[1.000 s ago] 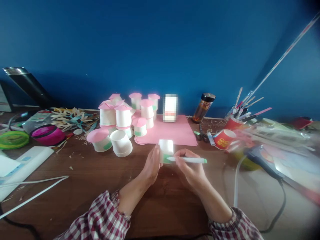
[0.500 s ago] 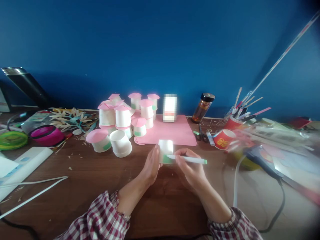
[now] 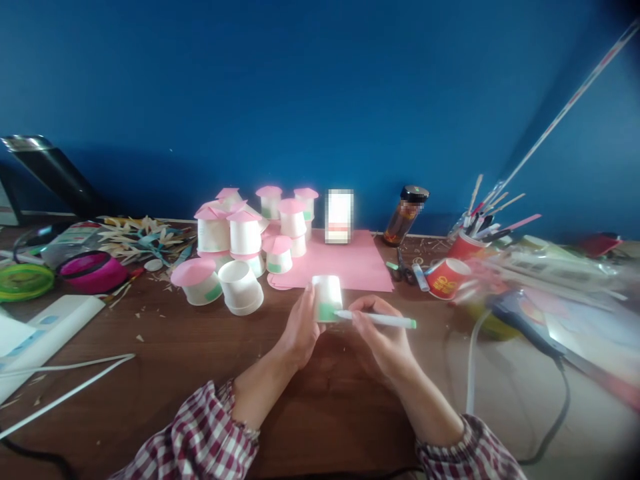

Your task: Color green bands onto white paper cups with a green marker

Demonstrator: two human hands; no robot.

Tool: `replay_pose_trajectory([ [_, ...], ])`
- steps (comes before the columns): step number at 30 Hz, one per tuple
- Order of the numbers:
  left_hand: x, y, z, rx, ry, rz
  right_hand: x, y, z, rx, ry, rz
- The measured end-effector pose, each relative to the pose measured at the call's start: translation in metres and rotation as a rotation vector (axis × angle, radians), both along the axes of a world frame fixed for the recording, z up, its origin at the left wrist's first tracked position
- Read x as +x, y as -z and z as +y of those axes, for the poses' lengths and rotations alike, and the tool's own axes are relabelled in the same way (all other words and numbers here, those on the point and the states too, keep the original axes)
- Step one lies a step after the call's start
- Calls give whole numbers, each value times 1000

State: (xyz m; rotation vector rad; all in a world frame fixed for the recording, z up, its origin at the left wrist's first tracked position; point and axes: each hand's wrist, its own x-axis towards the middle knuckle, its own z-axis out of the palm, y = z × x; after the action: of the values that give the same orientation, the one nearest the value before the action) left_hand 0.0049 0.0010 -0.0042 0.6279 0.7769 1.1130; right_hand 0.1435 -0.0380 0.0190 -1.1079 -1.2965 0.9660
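My left hand (image 3: 302, 328) is wrapped round the left side of a white paper cup (image 3: 327, 290), its palm and fingers partly hidden behind the cup. A green patch covers the lower part of the cup's wall. Pinched in my right hand (image 3: 377, 330) is a white marker pen (image 3: 395, 321) with a green end, lying nearly level. Its tip meets the right edge of the green patch. Left of my hands, a bare white cup (image 3: 241, 288) leans on the table, beside a short cup with a pink paper roof (image 3: 197, 272).
Several pink-roofed cups (image 3: 245, 237) stand at back left. Pink paper sheets (image 3: 360, 267) lie ahead of my hands. A dark-lidded bottle (image 3: 406, 217), scissors (image 3: 403, 270), a tipped red cup (image 3: 449, 279) and a corded tool (image 3: 525, 323) are to the right. A power strip (image 3: 55, 333) lies left.
The paper cup in my left hand has shifted slightly left and up, and its wall looks turned a little. The marker pen has barely moved and stays at the green patch.
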Motion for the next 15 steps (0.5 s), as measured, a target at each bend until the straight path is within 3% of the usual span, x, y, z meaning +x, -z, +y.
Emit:
replay_pose_trajectory([
  [7, 0, 1, -3, 54, 88, -73, 0, 6, 1, 12, 9, 118],
  [15, 1, 6, -3, 99, 23, 65, 0, 7, 1, -4, 15, 86],
])
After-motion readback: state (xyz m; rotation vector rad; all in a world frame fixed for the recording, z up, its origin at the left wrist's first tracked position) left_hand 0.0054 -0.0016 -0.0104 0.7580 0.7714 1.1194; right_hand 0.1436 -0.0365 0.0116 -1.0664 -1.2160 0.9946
